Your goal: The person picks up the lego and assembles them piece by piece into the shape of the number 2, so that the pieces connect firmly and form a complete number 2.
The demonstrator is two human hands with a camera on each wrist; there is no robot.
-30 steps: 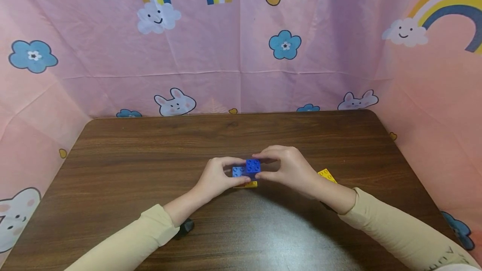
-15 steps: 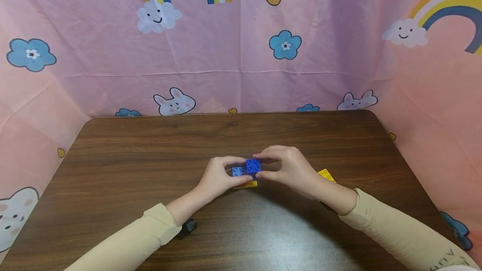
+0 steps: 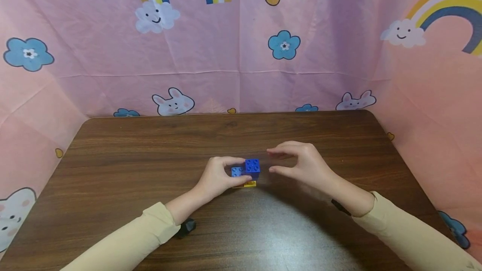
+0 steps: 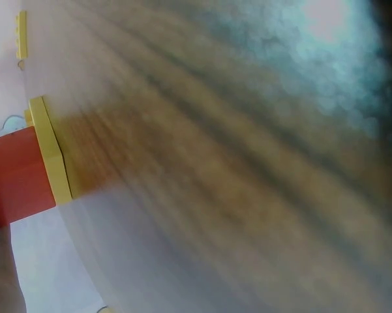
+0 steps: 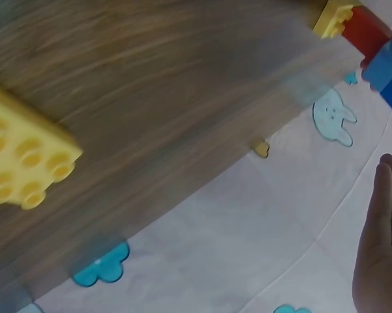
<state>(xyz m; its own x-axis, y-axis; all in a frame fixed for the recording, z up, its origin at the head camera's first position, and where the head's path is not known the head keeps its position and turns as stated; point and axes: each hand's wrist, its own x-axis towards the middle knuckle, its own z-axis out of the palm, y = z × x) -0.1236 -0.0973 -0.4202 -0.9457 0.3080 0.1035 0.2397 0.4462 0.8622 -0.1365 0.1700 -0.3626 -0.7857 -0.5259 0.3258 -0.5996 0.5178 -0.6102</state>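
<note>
Fingers [image 3: 233, 161] and thumb of our left hand [image 3: 215, 178] bend round a small stack of toy bricks [image 3: 247, 171], pinching it at the level of its two blue pieces. We see the dark blue brick [image 3: 252, 165] on top, over the right part of the light blue brick [image 3: 237, 171]; beneath come a red brick [image 4: 19, 173] and, lowest, a yellow plate [image 4: 51, 150] on the wooden table [image 3: 150, 137]. Just right of the stack is our right hand [image 3: 303, 161], thumb and fingertips well parted, holding nothing, with a gap between them and the dark blue brick. The right wrist view shows us a second yellow piece [image 5: 26, 150], studded, lying apart from the stack. Beige sleeves [image 3: 124, 237] cover our forearms; one dark object [image 3: 186, 228] shows beside the left cuff, another [image 3: 341, 207] under the right wrist. Beyond the table hangs pink cloth [image 3: 218, 53] printed with rainbows, rabbits and flowers.
</note>
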